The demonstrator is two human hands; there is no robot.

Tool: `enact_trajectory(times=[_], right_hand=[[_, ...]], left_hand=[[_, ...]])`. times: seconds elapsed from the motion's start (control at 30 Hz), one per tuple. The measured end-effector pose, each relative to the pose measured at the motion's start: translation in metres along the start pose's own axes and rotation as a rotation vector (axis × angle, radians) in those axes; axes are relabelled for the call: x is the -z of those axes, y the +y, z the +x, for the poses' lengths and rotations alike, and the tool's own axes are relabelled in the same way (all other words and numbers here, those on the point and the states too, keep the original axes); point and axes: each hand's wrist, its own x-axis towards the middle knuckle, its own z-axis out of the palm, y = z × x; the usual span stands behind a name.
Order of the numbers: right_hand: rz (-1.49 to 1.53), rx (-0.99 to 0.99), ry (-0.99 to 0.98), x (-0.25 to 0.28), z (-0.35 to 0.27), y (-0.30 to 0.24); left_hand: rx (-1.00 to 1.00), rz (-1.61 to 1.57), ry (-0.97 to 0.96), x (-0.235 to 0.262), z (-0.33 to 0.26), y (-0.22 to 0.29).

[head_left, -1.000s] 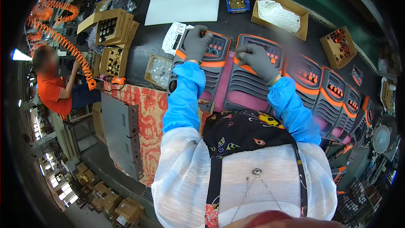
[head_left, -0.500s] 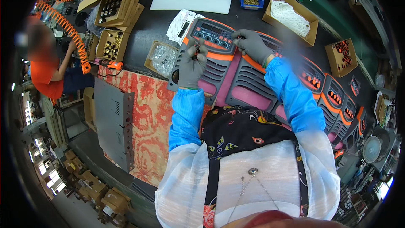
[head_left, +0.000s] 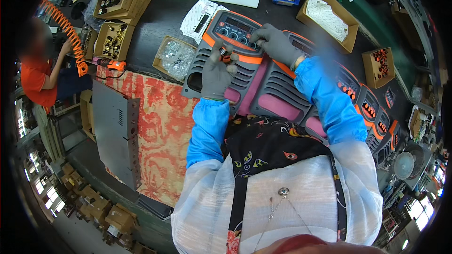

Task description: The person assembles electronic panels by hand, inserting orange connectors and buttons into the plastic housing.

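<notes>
Left hand point(head_left: 217, 73), grey-gloved, resting on the grey vented face of a grey-and-orange machine front panel point(head_left: 226, 51) at the near edge of the dark workbench point(head_left: 155, 19), fingertips pinched on a small orange-and-black part point(head_left: 226, 58) just below the orange control strip. Right hand point(head_left: 275, 44), also grey-gloved, lying on the same panel's control strip, fingertips bent down onto the knobs, grasp impossible to tell. To the left, a clear tray of bagged hardware point(head_left: 176, 57); to the right, a row of similar panels point(head_left: 372, 108); beyond, a cardboard box of white paper point(head_left: 329, 16).
</notes>
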Motion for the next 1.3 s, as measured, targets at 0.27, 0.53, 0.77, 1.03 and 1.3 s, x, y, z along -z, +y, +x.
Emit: enact_trajectory(times=[0.27,0.53,0.77,1.03,1.3], right_hand=[[-0.136,0.079,0.005,-0.01,0.004,0.0],[-0.175,0.068,-0.01,-0.016,0.006,0.0],[-0.179,0.05,-0.011,-0.017,0.007,0.002],[-0.22,0.037,-0.047,-0.019,0.007,0.0],[-0.29,0.116,-0.036,-0.025,0.012,0.004]], left_hand=[[0.07,0.046,-0.198,0.015,0.005,-0.001],[0.058,0.075,-0.237,0.027,0.005,-0.005],[0.021,0.069,-0.268,0.027,0.002,-0.008],[0.034,0.114,-0.205,0.024,0.002,-0.007],[-0.03,0.153,-0.208,0.02,0.002,-0.01]])
